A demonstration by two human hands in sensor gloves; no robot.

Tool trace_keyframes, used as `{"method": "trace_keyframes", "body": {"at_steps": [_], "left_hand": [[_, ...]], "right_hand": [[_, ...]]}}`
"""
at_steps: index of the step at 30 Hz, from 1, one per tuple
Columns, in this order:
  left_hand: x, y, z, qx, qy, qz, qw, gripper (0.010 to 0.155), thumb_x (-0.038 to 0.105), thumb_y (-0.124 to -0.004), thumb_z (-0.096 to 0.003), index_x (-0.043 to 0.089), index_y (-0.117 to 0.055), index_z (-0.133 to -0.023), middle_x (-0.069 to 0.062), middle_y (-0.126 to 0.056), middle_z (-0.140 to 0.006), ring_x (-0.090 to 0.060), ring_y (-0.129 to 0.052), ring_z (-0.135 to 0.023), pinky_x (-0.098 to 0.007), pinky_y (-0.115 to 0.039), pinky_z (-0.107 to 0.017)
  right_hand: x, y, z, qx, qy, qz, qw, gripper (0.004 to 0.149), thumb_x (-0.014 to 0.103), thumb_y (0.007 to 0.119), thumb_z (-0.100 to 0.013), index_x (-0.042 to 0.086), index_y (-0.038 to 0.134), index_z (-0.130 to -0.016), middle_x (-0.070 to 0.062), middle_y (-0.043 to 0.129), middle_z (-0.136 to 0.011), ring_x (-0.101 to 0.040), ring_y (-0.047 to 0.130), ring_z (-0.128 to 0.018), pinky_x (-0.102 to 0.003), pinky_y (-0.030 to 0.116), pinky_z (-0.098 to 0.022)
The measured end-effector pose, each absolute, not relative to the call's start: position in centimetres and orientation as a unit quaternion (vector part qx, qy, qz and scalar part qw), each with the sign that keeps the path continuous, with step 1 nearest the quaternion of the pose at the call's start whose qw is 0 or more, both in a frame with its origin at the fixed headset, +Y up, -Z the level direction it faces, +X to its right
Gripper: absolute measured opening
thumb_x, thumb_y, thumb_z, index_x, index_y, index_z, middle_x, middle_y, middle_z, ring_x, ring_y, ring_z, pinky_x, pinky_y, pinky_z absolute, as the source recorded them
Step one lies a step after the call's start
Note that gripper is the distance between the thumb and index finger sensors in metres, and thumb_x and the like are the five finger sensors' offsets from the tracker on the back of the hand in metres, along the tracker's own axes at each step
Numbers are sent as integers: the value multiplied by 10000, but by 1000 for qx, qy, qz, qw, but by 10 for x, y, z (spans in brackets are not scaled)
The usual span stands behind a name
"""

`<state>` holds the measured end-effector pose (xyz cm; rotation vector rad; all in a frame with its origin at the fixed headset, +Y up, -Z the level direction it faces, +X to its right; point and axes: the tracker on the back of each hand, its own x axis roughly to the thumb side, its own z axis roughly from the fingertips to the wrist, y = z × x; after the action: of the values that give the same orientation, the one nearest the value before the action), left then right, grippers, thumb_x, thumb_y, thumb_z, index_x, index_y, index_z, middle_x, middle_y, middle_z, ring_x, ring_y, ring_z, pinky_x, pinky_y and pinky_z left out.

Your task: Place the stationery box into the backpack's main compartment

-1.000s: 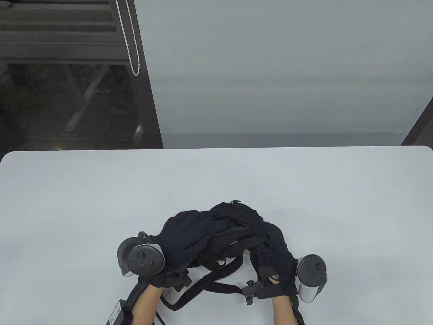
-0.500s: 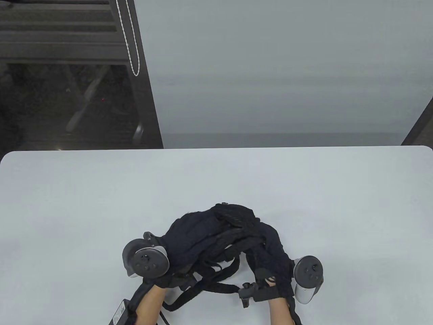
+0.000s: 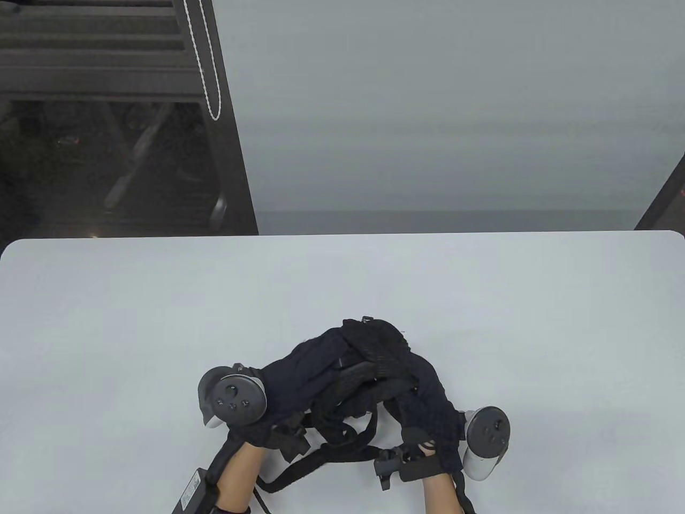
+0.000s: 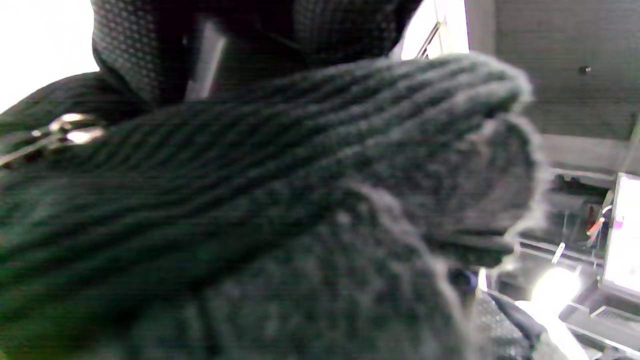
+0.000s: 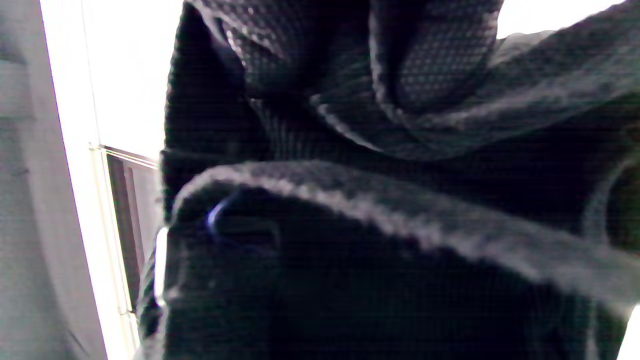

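Note:
A black backpack (image 3: 353, 375) lies crumpled near the table's front edge, straps (image 3: 342, 455) trailing toward me. My left hand (image 3: 262, 428) grips its left side and my right hand (image 3: 428, 433) grips its right side, both holding the fabric up off the table. The left wrist view is filled by my gloved fingers (image 4: 280, 165) closed against mesh fabric, with a metal zipper pull (image 4: 65, 130) at the left. The right wrist view shows dark backpack fabric (image 5: 400, 100) close up. No stationery box shows in any view.
The white table (image 3: 160, 321) spreads wide behind and beside the backpack. A black box with a white label (image 3: 190, 490) sits at the front edge by my left forearm. A dark window frame and a bead cord (image 3: 208, 80) stand beyond the table.
Both hands have moved inward and slightly toward me, bunching the backpack tighter. Its top has risen and shifted a little to the right.

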<state>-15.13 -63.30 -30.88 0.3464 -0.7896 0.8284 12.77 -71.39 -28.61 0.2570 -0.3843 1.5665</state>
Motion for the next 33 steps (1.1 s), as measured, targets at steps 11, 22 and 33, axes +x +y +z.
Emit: {"method": "trace_keyframes", "body": {"at_steps": [11,22,33], "left_hand": [[-143,-648,-316,91,-347,374,855,473,221,-804,-534,243,-763,-1005,-130,-838,-993,-407,-942,-852,-577,-822,-578],[-151,-658,-321,74,-355,387,848,561,379,-727,-599,393,-569,-1137,-29,-479,-1193,-397,-494,-1067,-643,-484,-749],[-237,-714,-342,-8,-215,453,865,691,223,-805,-584,413,-464,-1155,-15,-470,-1215,-421,-450,-1113,-698,-366,-738]], "right_hand": [[116,-711,-284,146,-153,680,702,405,322,810,-506,327,753,-907,-13,754,-979,-233,915,-666,-301,894,-412],[129,-719,-290,118,-141,637,749,416,335,788,-529,333,711,-937,-4,719,-1000,-226,897,-692,-301,867,-423],[143,-718,-290,145,-133,548,813,419,365,756,-549,382,651,-954,50,672,-1037,-189,879,-758,-296,857,-485]]}}
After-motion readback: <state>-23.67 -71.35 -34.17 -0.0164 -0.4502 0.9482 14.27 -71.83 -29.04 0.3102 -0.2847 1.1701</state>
